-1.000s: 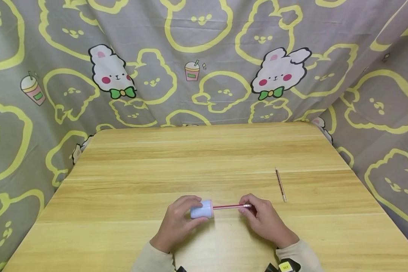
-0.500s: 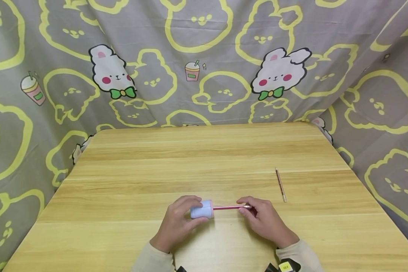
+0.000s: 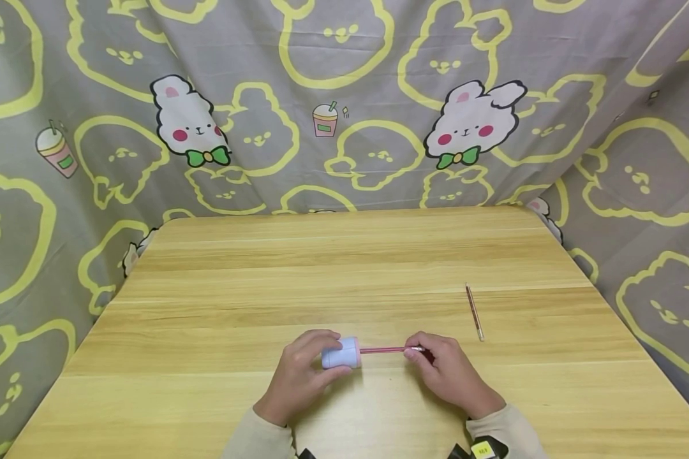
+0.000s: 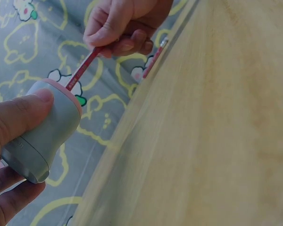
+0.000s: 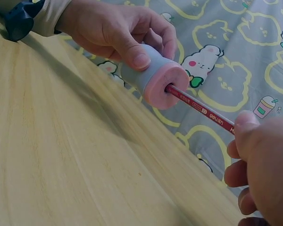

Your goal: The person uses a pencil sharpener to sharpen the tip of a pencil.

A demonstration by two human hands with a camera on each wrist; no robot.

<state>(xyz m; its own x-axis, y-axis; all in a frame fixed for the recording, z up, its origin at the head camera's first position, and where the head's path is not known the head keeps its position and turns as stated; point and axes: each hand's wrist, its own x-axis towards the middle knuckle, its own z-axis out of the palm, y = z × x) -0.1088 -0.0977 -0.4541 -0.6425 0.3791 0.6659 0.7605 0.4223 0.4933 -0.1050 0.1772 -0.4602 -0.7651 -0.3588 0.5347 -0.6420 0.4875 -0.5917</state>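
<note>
My left hand (image 3: 301,370) grips a pale blue pencil sharpener (image 3: 341,354) with a pink end face, thumb on one side and fingers on the other. From the hole in that pink face (image 5: 156,94) a red pencil (image 3: 381,350) sticks out to the right; its tip is hidden inside. My right hand (image 3: 450,373) pinches the pencil near its eraser end between thumb and forefinger, the other fingers curled below. In the right wrist view printed lettering shows along the pencil's shaft (image 5: 203,109). Both hands are low over the near part of the table.
A second red pencil (image 3: 474,311) lies on the wooden table (image 3: 298,268), beyond my right hand and to its right. A grey curtain (image 3: 379,64) with yellow cartoon outlines hangs behind the table and along both sides.
My right forefinger lifts off the pencil half a second ago and is back on it now; the pencil's shaft looks turned. The left hand and sharpener stay in place.
</note>
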